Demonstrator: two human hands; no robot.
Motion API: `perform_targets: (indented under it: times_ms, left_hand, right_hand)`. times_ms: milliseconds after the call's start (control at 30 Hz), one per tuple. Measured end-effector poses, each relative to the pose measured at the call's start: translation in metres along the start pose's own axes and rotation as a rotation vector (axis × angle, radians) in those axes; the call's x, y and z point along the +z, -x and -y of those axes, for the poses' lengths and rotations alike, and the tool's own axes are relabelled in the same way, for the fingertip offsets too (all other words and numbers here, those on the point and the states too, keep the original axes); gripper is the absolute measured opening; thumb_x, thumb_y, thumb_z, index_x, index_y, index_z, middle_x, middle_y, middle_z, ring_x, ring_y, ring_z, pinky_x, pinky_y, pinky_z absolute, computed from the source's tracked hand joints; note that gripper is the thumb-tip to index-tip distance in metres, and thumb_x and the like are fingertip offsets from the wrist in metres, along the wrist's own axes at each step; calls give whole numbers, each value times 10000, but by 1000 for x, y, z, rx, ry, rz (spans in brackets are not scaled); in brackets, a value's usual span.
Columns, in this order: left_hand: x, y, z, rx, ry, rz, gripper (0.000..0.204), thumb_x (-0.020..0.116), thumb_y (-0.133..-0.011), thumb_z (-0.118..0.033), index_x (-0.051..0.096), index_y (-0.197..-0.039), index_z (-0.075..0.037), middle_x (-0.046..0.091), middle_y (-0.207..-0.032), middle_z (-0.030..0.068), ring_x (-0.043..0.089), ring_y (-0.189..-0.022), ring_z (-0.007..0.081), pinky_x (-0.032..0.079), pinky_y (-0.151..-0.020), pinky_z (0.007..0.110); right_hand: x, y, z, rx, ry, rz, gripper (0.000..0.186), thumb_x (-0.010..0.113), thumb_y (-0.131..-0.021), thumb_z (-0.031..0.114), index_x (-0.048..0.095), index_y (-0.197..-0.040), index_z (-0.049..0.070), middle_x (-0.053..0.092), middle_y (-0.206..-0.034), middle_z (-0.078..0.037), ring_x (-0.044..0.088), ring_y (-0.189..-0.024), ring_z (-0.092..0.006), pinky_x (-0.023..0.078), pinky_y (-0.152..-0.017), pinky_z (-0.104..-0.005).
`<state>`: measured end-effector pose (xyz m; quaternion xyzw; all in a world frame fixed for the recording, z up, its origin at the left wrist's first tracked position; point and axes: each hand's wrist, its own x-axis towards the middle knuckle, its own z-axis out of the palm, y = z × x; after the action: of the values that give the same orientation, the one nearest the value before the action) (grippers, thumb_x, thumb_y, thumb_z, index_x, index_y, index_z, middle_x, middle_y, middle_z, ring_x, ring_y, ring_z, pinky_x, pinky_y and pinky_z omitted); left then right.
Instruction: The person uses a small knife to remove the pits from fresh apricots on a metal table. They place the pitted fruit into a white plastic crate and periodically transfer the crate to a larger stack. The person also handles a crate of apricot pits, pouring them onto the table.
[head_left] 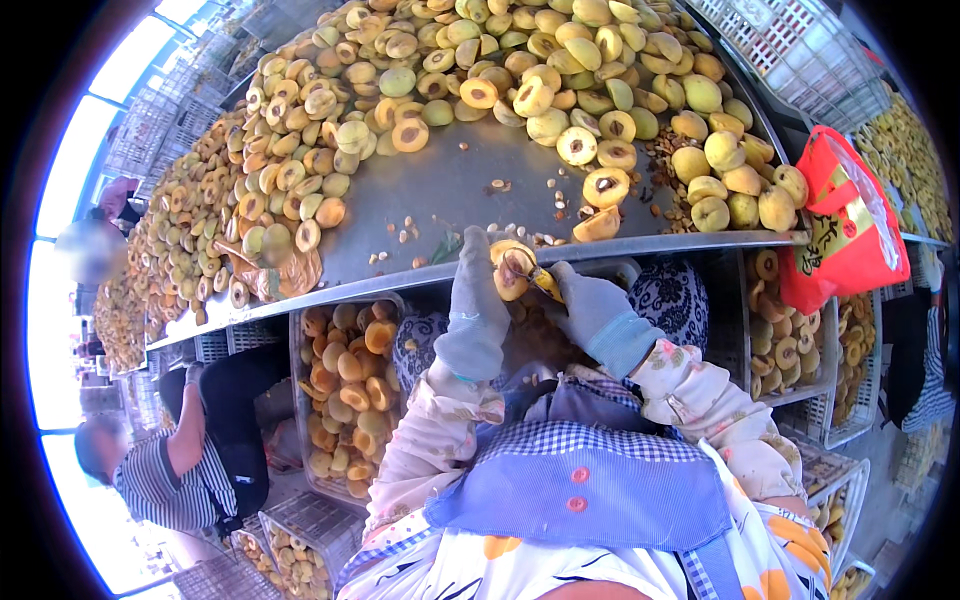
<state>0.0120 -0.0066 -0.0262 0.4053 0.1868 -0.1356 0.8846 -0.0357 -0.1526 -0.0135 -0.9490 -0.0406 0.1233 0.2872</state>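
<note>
My left hand [474, 312], in a grey glove, holds an opened yellow peach or apricot [511, 262] just past the table's near edge. The fruit's cut side faces up, with a brown hollow at its middle. My right hand [597, 312], also gloved, is closed round a small tool with a yellow-and-dark handle [545, 283]. The tool's tip meets the fruit; its exact shape is hidden. Beyond my hands, a big heap of halved fruit [400, 80] covers much of the metal table [440, 190]. Loose kernels [405, 230] and a green leaf [446, 247] lie near its edge.
A crate of fruit halves [350, 390] stands left of my knees, and another crate [790, 350] is at the right. A red bag [845, 225] hangs at the table's right corner. On the left sits a person in a striped shirt [175, 480]. White crates [790, 50] stand behind the table.
</note>
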Motion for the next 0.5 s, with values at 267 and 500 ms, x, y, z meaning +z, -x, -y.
perform_targets:
  times_ms: [267, 500]
  left_hand:
    - [-1, 36, 8, 352, -278, 16, 345, 542, -907, -352, 573, -992, -19, 592, -845, 58, 594, -751, 141, 509, -664, 265]
    - [-25, 50, 5, 428, -880, 202, 217, 556, -906, -166, 604, -978, 33, 650, -823, 87, 610, -722, 133, 489, -656, 231]
  right_hand:
    - [7, 27, 7, -59, -162, 192, 445, 596, -829, 296, 456, -1164, 40, 640, -875, -192, 629, -825, -340, 494, -704, -427]
    - [-25, 33, 19, 175, -699, 930, 337, 605, -828, 153, 529, -1117, -5, 607, -788, -55, 547, -625, -123, 471, -555, -280]
